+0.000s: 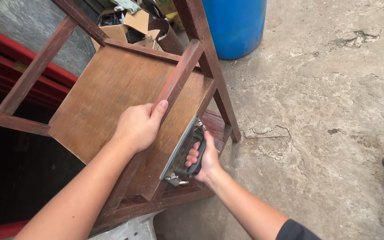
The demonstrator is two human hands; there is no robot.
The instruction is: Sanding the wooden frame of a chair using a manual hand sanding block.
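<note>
The person is standing over an overturned wooden chair [112,93] lying on the concrete floor [325,102], its legs pointing up and away. The left hand [138,126] is gripping one reddish-brown rail [178,75] of the chair, fingers wrapped around it, thumb lying along the top. The right hand [205,158] is closed around the black handle of a hand sander [184,153], whose flat metal base is pressing against the underside of the seat board. A blue barrel [234,26] is standing beyond the chair, with cardboard boxes [132,29] beside it.
</note>
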